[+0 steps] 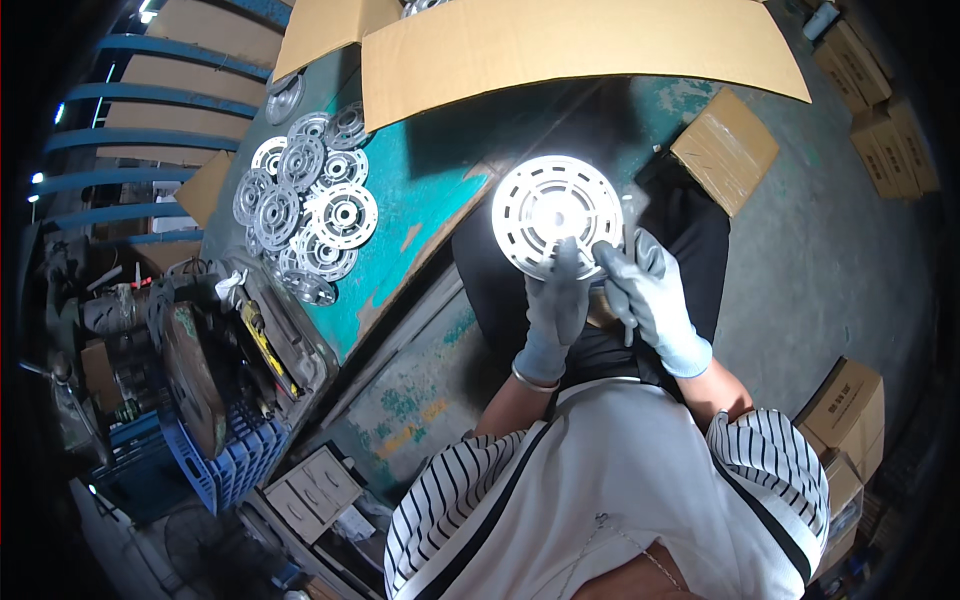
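Grasping the slotted metal disc (556,205) by its lower edge, the left hand (556,315) holds it up at the centre of the frame, fingers lying against the face that is turned to the view. The disc is round, with a ring of openings near its rim, and its middle glares white under strong light. Just right of it, the right hand (655,298) is closed around a slim grey tool (629,232), which stands nearly upright; its bent fingers come close to the disc's lower right edge, and whether they touch it I cannot tell. Both hands wear pale grey gloves.

In the upper left of the frame, more metal discs (301,161) lie heaped, overlapping one another, on a green table (412,205) with worn paint. A cardboard box (590,45) spans the top of the frame, and a cardboard piece (726,150) sits at the upper right. Stacked cartons (878,150) stand near the right edge. Toward the lower left are a blue plastic basket (238,462), a yellow bar (262,347) and a small drawer unit (315,492). Blue metal bars (150,137) cross the far upper left.
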{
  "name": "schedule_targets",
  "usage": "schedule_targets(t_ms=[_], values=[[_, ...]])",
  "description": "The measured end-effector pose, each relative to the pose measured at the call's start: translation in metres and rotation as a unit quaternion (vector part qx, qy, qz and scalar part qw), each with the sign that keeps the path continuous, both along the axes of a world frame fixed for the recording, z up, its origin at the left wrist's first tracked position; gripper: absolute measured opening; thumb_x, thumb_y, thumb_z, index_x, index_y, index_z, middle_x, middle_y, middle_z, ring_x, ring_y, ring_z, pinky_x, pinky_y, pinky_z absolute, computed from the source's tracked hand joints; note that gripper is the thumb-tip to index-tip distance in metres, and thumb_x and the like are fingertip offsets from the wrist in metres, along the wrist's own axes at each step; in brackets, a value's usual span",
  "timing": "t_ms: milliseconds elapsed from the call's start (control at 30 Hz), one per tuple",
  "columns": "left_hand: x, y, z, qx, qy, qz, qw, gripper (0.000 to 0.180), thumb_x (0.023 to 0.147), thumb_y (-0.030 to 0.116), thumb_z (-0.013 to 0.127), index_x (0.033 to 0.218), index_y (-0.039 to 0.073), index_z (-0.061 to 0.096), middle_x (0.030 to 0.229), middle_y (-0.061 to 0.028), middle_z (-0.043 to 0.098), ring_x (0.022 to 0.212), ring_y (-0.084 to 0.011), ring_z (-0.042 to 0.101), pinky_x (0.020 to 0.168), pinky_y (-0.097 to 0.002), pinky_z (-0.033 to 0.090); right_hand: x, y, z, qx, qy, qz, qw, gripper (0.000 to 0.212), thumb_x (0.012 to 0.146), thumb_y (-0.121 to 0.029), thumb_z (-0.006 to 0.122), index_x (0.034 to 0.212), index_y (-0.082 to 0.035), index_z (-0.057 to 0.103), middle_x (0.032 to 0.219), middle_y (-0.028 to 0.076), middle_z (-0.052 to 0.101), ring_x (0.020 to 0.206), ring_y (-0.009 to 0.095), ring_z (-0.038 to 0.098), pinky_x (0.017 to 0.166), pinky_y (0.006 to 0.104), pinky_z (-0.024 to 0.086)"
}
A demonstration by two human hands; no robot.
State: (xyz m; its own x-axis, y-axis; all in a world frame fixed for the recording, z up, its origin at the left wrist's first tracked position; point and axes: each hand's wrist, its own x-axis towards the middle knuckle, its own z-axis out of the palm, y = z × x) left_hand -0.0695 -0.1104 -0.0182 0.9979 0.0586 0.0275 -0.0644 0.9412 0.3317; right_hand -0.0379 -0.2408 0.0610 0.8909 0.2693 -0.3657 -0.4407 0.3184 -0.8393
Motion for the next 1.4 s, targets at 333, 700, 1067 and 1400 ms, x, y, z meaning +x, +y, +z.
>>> schedule_targets(t_ms=[333, 700, 1067, 1400], values=[[0.019, 0.019, 0.020, 0.014, 0.157, -0.086, 0.984, 0.061, 0.095, 0.053, 0.037, 0.134, 0.006, 0.041, 0.122, -0.0133, 0.056, 0.095, -0.0217, 0.061, 0.077, -0.0338, 0.055, -0.018, -0.010, 0.009, -0.219, -0.111, 0.161, 0.956, 0.024, 0.094, -0.015, 0.053, 0.111, 0.001, 0.056, 0.075, 0.008, 0.063, 0.053, 0.011, 0.058, 0.054, 0.0263, 0.047], [0.011, 0.014, -0.014, -0.031, 0.099, -0.063, 0.993, 0.052, 0.095, 0.047, 0.043, 0.132, 0.010, 0.042, 0.120, -0.0104, 0.058, 0.095, -0.0230, 0.062, 0.078, -0.0350, 0.054, -0.016, -0.011, -0.017, -0.361, -0.293, 0.118, 0.877, 0.026, 0.090, -0.019, 0.058, 0.110, -0.002, 0.060, 0.086, 0.019, 0.065, 0.077, 0.038, 0.064, 0.065, 0.0398, 0.050], [0.028, 0.001, 0.021, 0.004, 0.200, -0.006, 0.980, 0.039, 0.099, 0.034, 0.042, 0.130, 0.010, 0.044, 0.118, -0.0084, 0.059, 0.102, -0.0198, 0.062, 0.079, -0.0346, 0.055, -0.017, -0.008, -0.038, -0.417, -0.361, 0.108, 0.827, 0.021, 0.088, -0.020, 0.059, 0.104, -0.007, 0.062, 0.079, 0.016, 0.063, 0.066, 0.036, 0.061, 0.058, 0.0408, 0.048], [0.038, 0.006, 0.010, 0.044, 0.139, -0.013, 0.989, 0.043, 0.098, 0.027, 0.045, 0.132, 0.002, 0.038, 0.117, -0.0131, 0.058, 0.102, -0.0257, 0.061, 0.085, -0.0438, 0.055, -0.014, -0.010, -0.033, -0.345, -0.293, 0.111, 0.885, 0.027, 0.089, -0.021, 0.060, 0.111, -0.005, 0.061, 0.075, 0.018, 0.061, 0.064, 0.035, 0.060, 0.058, 0.0392, 0.047]])
